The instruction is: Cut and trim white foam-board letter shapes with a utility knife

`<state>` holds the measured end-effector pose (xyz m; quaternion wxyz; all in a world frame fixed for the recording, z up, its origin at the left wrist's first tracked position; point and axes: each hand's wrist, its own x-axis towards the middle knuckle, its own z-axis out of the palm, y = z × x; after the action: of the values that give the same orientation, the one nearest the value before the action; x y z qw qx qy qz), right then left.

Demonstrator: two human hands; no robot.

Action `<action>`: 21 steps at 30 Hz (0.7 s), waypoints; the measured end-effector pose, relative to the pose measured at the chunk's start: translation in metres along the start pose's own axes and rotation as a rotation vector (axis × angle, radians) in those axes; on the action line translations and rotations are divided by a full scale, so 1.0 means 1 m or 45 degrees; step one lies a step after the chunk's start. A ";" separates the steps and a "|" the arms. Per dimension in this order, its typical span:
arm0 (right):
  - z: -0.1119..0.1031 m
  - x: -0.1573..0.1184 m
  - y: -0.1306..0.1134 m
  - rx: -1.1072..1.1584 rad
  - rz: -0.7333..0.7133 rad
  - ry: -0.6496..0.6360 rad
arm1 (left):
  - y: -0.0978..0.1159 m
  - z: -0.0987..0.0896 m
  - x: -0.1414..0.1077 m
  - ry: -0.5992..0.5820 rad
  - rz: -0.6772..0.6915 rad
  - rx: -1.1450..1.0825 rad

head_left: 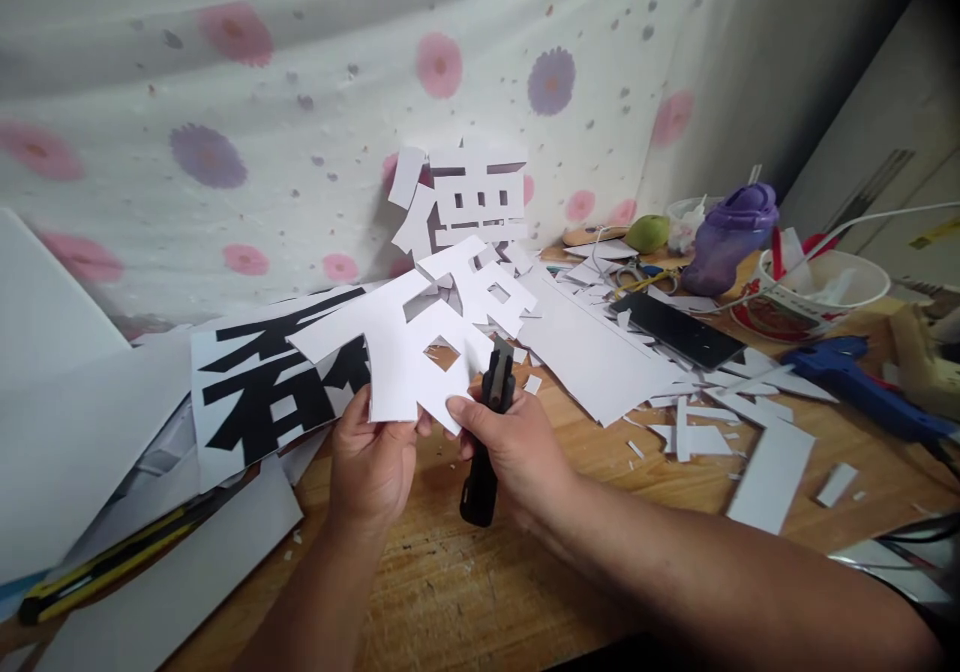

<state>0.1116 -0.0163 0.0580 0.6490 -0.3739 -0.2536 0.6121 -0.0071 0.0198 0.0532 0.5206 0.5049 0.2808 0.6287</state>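
Note:
A white cut-out character [394,377], made of stiff board with square openings, is held up in front of me. My left hand [375,467] pinches its lower left edge, the thumb in front and some fingers hidden behind. My right hand [525,442] is closed around a black utility knife [478,487], with the blade end pointing up. The thumb of that hand also rests on the lower right corner of the cut-out. Behind it, another white cut-out character [480,192] leans against the flowered curtain. A sheet printed with a black character [255,432] lies to the left.
White offcuts [772,472] litter the wooden table [450,592] on the right, around a black phone [679,330]. Further right are a blue glue gun [862,382], a purple bottle [727,237] and a paper bowl [772,302]. A yellow-black cutter [112,562] lies at left among boards.

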 end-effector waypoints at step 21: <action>-0.006 0.001 0.007 0.035 -0.183 -0.034 | 0.006 -0.005 -0.007 -0.282 -0.306 0.021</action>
<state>0.1123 -0.0162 0.0491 0.6927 -0.3377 -0.2801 0.5724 -0.0139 0.0120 0.0546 0.6158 0.5381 0.2850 0.5000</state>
